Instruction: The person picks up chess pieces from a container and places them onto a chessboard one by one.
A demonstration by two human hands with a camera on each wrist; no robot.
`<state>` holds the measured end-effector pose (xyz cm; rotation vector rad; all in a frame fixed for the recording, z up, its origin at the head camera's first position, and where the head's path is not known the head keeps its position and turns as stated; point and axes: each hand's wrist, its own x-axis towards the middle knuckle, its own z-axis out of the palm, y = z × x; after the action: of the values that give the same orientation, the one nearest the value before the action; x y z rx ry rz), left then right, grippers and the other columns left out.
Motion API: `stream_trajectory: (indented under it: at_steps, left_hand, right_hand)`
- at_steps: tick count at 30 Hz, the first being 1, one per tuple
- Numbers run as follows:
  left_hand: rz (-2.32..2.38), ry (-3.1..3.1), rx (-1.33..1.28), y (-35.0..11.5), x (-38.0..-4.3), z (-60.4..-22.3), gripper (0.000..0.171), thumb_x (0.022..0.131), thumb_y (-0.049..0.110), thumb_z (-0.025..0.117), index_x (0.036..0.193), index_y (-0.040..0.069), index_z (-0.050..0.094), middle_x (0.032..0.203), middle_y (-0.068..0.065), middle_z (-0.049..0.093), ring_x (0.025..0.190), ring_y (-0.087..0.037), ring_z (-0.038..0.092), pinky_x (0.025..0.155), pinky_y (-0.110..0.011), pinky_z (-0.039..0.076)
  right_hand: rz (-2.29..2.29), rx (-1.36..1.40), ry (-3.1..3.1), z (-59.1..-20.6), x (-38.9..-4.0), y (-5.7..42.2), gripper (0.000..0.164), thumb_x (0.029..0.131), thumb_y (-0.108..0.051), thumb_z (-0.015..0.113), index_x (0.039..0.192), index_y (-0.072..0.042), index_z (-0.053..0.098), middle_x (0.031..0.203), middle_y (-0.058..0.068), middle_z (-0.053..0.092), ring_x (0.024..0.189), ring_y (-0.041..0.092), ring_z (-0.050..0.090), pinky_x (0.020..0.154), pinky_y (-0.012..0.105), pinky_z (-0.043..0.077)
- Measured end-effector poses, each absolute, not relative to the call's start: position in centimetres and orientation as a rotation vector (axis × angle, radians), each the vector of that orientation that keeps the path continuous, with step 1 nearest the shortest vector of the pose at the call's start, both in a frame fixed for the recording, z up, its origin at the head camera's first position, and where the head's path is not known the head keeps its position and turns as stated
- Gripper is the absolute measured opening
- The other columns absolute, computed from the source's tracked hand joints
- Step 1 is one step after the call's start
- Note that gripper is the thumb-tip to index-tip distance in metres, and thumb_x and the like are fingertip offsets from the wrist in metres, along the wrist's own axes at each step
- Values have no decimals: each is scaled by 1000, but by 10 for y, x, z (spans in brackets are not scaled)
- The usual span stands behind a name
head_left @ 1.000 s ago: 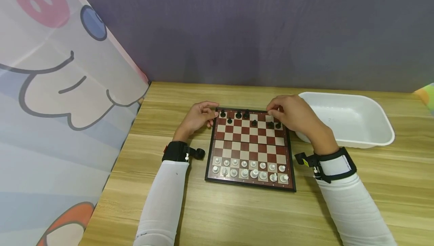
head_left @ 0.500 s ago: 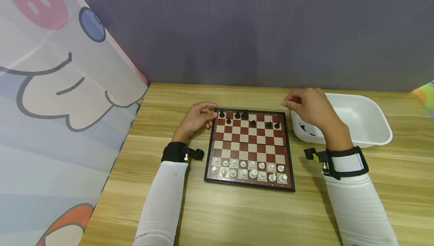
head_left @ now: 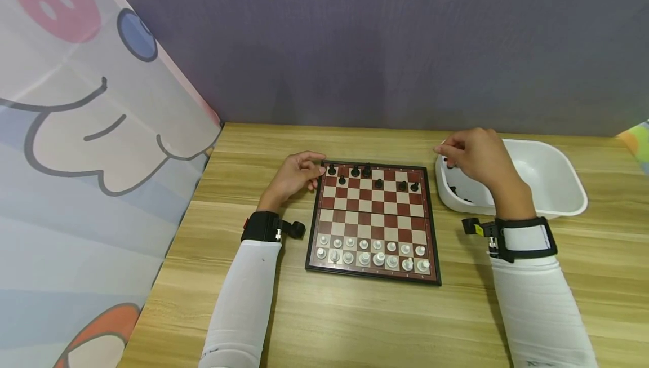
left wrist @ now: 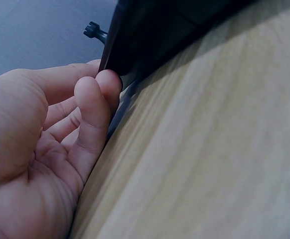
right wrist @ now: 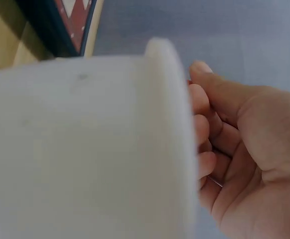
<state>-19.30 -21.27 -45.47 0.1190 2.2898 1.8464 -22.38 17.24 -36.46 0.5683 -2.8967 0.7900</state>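
A chessboard (head_left: 375, 210) lies on the table, with several white chess pieces (head_left: 364, 258) in two rows along the near side and several black chess pieces (head_left: 378, 184) scattered at the far side. My left hand (head_left: 296, 176) grips the board's far left corner; the board's dark edge (left wrist: 111, 45) sits at its fingertips. Over the left end of a white plastic tub (head_left: 547, 176), my right hand (head_left: 479, 154) pinches a small chess piece. Only a speck of red at the fingertips shows in the right wrist view; the tub's rim (right wrist: 172, 124) hides the rest.
Several black pieces (head_left: 453, 190) lie inside the tub near its left wall. The tub stands just right of the board on the wooden table (head_left: 355, 323). A grey panel (head_left: 355, 47) rises behind, and a cartoon-printed sheet (head_left: 101, 159) borders the left side.
My right hand has moved right from the board's far right corner to above the tub, uncovering that corner. My left hand keeps its place at the board's far left corner.
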Motion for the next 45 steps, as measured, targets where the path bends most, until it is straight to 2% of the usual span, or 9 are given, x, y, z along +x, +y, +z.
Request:
stream_trajectory:
  at_steps: [6, 12, 17, 22, 25, 33, 45]
  left_hand:
    - [1843, 2289, 125, -213, -194, -454, 36, 83, 22, 66, 118, 19, 58, 83, -18, 58, 65, -31, 55, 59, -43, 50]
    - [1832, 2293, 115, -213, -194, -454, 34, 84, 23, 65, 118, 21, 58, 86, -17, 58, 65, -30, 55, 60, -42, 50]
    - [1824, 2291, 109, -214, -195, -455, 36, 83, 24, 65, 118, 20, 58, 86, -17, 58, 64, -27, 55, 59, -40, 50]
    - [1826, 2292, 101, -214, -196, -456, 35, 83, 23, 66, 118, 20, 58, 85, -17, 58, 64, -27, 55, 59, -40, 50]
    - [1824, 2295, 94, -213, -195, -456, 34, 83, 23, 66, 117, 21, 59, 85, -17, 58, 64, -27, 55, 59, -40, 50]
    - [1812, 2296, 86, -214, -194, -455, 35, 84, 25, 65, 117, 22, 58, 88, -16, 59, 66, -29, 55, 61, -41, 50]
    - [1826, 2293, 79, -213, -194, -455, 34, 83, 22, 66, 117, 21, 59, 87, -17, 58, 65, -29, 55, 60, -41, 50]
  right_hand:
    - [744, 554, -2891, -371, -229, 179, 29, 93, -37, 51, 84, -13, 65, 60, -3, 54, 54, 21, 41, 49, 37, 30]
    - [708, 526, -2939, -378, -234, 186, 29, 95, -34, 47, 90, -11, 63, 64, -2, 53, 58, 21, 43, 53, 38, 32]
    - [705, 494, -2976, -384, -237, 189, 30, 96, -35, 46, 98, -10, 63, 73, 1, 58, 64, 22, 48, 55, 38, 35]
    - [678, 499, -2961, -389, -239, 192, 19, 92, -22, 52, 101, -11, 64, 89, 8, 62, 75, 25, 54, 58, 41, 39]
    - [654, 487, -2972, -391, -240, 193, 18, 90, -18, 53, 103, -12, 65, 97, 11, 62, 82, 29, 56, 61, 44, 41]
    - [567, 461, -3064, -393, -241, 195, 24, 92, -17, 48, 109, -11, 63, 113, 18, 57, 96, 40, 52, 67, 51, 42]
    - [485, 564, -3162, -397, -244, 194, 25, 92, -16, 45, 110, -10, 61, 114, 17, 57, 104, 42, 50, 75, 54, 41]
